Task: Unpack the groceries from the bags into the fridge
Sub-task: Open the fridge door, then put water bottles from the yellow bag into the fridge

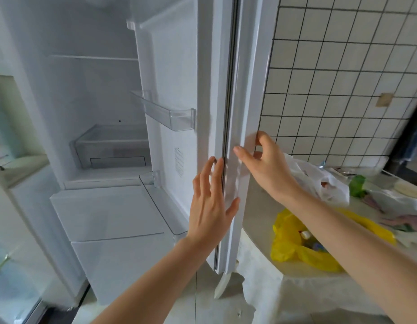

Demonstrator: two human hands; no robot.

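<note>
The white fridge stands open, its shelves and clear drawer bare. The fridge door is swung out toward me, edge on. My left hand lies flat with straight fingers against the door's inner edge. My right hand grips the door's outer edge, thumb on the near face and fingers curled round the far side. A yellow bag with a bottle inside and a white bag sit on the table at the right.
Clear door bins jut from the door's inner side. The closed freezer drawers sit below the fridge compartment. The table with a white cloth stands close to the door. A tiled wall lies behind it.
</note>
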